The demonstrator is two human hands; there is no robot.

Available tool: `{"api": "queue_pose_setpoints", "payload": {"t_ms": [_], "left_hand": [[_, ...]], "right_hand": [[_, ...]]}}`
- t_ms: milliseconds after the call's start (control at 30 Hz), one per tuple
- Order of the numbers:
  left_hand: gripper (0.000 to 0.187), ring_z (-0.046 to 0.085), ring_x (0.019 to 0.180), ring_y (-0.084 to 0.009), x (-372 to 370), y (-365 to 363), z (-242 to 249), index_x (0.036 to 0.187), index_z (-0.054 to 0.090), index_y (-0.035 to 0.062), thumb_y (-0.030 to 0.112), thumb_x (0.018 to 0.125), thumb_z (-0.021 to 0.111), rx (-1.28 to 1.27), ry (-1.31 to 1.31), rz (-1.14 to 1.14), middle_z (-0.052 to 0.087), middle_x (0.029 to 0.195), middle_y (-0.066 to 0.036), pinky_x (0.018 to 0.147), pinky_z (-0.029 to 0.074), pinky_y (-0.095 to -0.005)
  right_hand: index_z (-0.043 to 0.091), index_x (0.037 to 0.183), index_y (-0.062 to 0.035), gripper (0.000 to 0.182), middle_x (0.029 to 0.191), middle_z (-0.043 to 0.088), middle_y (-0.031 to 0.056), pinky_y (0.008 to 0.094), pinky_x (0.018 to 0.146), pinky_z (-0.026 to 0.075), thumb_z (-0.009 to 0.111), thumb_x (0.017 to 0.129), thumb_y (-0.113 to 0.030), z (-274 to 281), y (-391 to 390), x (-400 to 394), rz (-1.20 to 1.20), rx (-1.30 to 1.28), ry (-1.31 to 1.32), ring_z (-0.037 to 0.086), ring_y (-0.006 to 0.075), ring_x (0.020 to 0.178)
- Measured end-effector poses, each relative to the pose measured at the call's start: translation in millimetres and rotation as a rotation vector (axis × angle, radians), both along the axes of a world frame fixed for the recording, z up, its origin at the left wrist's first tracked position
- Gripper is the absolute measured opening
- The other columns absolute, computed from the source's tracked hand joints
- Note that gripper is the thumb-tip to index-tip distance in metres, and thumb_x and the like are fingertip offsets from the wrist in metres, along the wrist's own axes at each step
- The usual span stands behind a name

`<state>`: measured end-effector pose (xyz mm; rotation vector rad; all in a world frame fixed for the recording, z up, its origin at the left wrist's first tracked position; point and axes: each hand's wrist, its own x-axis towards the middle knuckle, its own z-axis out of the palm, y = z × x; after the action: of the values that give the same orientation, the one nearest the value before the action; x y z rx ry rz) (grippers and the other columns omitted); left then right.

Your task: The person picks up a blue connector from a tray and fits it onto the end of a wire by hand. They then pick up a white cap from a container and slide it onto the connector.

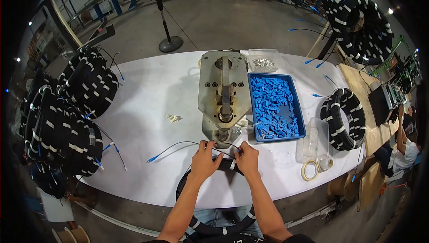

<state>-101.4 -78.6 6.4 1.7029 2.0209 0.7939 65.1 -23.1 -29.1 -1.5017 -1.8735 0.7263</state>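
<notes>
My left hand [205, 161] is closed on a thin black cable [181, 143], just in front of the press. A blue connector [153, 159] tips the cable's free end, lying on the table to the left. My right hand [247, 159] pinches the cable near a small dark blue piece, mostly hidden by the fingers. Below both hands, a black cable coil [182, 185] with white tape bands hangs over the table edge onto my lap. The metal hand press [223, 86] stands directly ahead, its lower tip close beyond my fingers.
Right of the press is a blue tray [304, 131] of small blue parts, with a clear box [263, 60] of metal pieces behind. Tape rolls [309, 170] and a taped coil [343, 118] lie farther right. Stacked coils [67, 131] crowd the left. A person [402, 147] sits far right.
</notes>
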Motion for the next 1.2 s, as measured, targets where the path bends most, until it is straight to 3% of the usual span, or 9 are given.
{"api": "queue_pose_setpoints", "payload": {"t_ms": [300,433,600,700,833,1000,1133,1167,1200], "left_hand": [[0.047,0.063,0.089,-0.0396,-1.2,1.5,-0.3,0.114,0.053,0.0037,0.033,0.082,0.071,0.058,0.026,-0.011,0.054,0.112,-0.017,0.072,0.053,-0.0457],[0.049,0.063,0.087,-0.0391,-1.9,1.3,-2.4,0.113,0.053,0.0027,0.037,0.082,0.071,0.056,0.011,0.021,0.055,0.112,-0.018,0.072,0.052,-0.0449],[0.055,0.052,0.108,-0.0397,1.3,2.9,-1.1,0.121,0.052,0.0030,0.039,0.083,0.070,0.023,0.117,0.122,0.055,0.122,-0.017,0.094,0.039,-0.0500],[0.062,0.040,0.120,-0.0395,-0.5,2.7,-8.6,0.125,0.052,0.0019,0.040,0.080,0.072,0.210,0.237,0.139,0.052,0.127,-0.017,0.099,0.028,-0.0555],[0.064,0.034,0.126,-0.0401,2.0,4.0,1.6,0.128,0.050,0.0045,0.037,0.078,0.074,0.184,0.305,0.149,0.050,0.128,-0.015,0.103,0.022,-0.0577],[0.045,0.033,0.128,-0.0413,4.3,6.7,0.7,0.116,0.063,0.0127,0.033,0.078,0.076,0.242,0.293,-0.003,0.052,0.124,-0.012,0.105,0.019,-0.0610],[0.031,0.050,0.109,-0.0305,-2.6,6.8,-8.3,0.103,0.070,0.0125,0.030,0.079,0.076,0.230,0.164,-0.177,0.058,0.104,-0.008,0.099,0.033,-0.0482],[0.027,0.053,0.094,-0.0251,-2.2,6.8,-2.0,0.101,0.073,0.0139,0.028,0.078,0.077,0.295,0.192,-0.127,0.059,0.091,-0.004,0.087,0.039,-0.0405],[0.027,0.053,0.094,-0.0251,-2.7,3.5,-2.4,0.101,0.073,0.0139,0.028,0.078,0.077,0.289,0.191,-0.125,0.059,0.091,-0.004,0.087,0.039,-0.0405]], "right_hand": [[0.059,0.084,-0.0021,0.011,0.079,0.064,0.0151,0.0449,0.075,0.045,0.067,0.079,-0.007,5.2,-3.8,-0.1,-0.015,-0.152,0.088,0.062,0.0356,0.081],[0.067,0.096,-0.0063,0.013,0.084,0.064,0.0143,0.0440,0.072,0.045,0.063,0.084,-0.008,1.1,-4.5,3.3,0.026,0.081,-0.071,0.059,0.0344,0.082],[0.069,0.101,-0.0114,0.016,0.086,0.063,0.0108,0.0423,0.072,0.045,0.061,0.087,-0.010,5.8,-3.7,4.4,0.024,0.077,-0.138,0.055,0.0320,0.082],[0.069,0.102,-0.0145,0.017,0.084,0.063,0.0085,0.0436,0.072,0.042,0.060,0.088,-0.013,6.9,-2.0,6.0,0.104,0.008,-0.143,0.055,0.0311,0.082],[0.068,0.104,-0.0169,0.017,0.082,0.062,0.0066,0.0437,0.072,0.040,0.059,0.089,-0.014,7.1,-0.2,5.3,0.212,-0.015,-0.133,0.054,0.0303,0.083],[0.067,0.103,-0.0158,0.017,0.083,0.063,0.0067,0.0432,0.074,0.040,0.059,0.088,-0.013,12.2,3.3,3.0,0.285,-0.054,-0.130,0.054,0.0305,0.086],[0.067,0.102,-0.0119,0.016,0.088,0.064,0.0073,0.0436,0.077,0.042,0.059,0.088,-0.011,11.9,9.1,0.4,0.420,0.009,-0.085,0.056,0.0310,0.090],[0.067,0.100,-0.0111,0.015,0.088,0.064,0.0077,0.0433,0.078,0.042,0.059,0.088,-0.011,12.5,8.9,-2.5,0.429,-0.011,-0.055,0.057,0.0304,0.090],[0.067,0.099,-0.0103,0.015,0.089,0.065,0.0081,0.0431,0.078,0.042,0.059,0.088,-0.011,13.0,8.5,-4.9,0.441,-0.031,-0.028,0.057,0.0297,0.091]]}}
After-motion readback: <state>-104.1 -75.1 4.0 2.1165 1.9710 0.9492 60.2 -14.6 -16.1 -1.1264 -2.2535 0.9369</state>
